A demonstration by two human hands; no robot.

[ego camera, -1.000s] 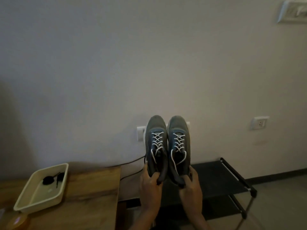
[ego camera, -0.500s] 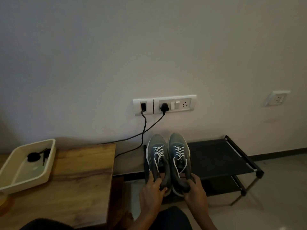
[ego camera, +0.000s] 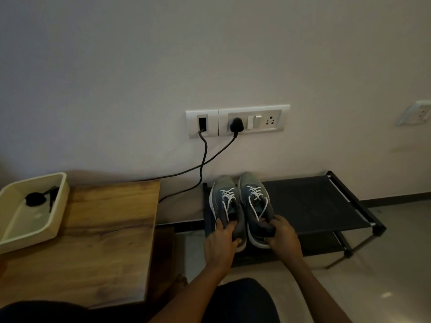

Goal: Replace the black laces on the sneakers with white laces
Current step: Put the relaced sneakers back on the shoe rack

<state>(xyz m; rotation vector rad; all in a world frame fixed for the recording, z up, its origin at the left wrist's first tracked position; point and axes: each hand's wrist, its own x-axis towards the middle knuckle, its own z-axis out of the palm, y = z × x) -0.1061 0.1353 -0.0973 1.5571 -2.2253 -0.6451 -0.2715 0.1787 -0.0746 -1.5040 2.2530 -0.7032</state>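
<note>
Two grey sneakers with white laces stand side by side, toes toward the wall, at the left end of a black shoe rack [ego camera: 314, 203]. My left hand [ego camera: 221, 241] grips the heel of the left sneaker [ego camera: 224, 201]. My right hand [ego camera: 283, 236] grips the heel of the right sneaker [ego camera: 253, 199]. A bundle of black laces [ego camera: 36, 198] lies in a cream tray [ego camera: 30, 234] on the wooden table at the left.
The wooden table [ego camera: 105, 241] stands left of the rack. Above the sneakers, a wall socket panel [ego camera: 238, 121] has two black cables [ego camera: 203, 164] hanging down behind the table. My knee [ego camera: 242, 297] is at the bottom. Tiled floor [ego camera: 384, 264] lies to the right.
Both hands lowered the pair of sneakers from in front of the wall down onto the shoe rack. The view tilted down, revealing the socket panel.
</note>
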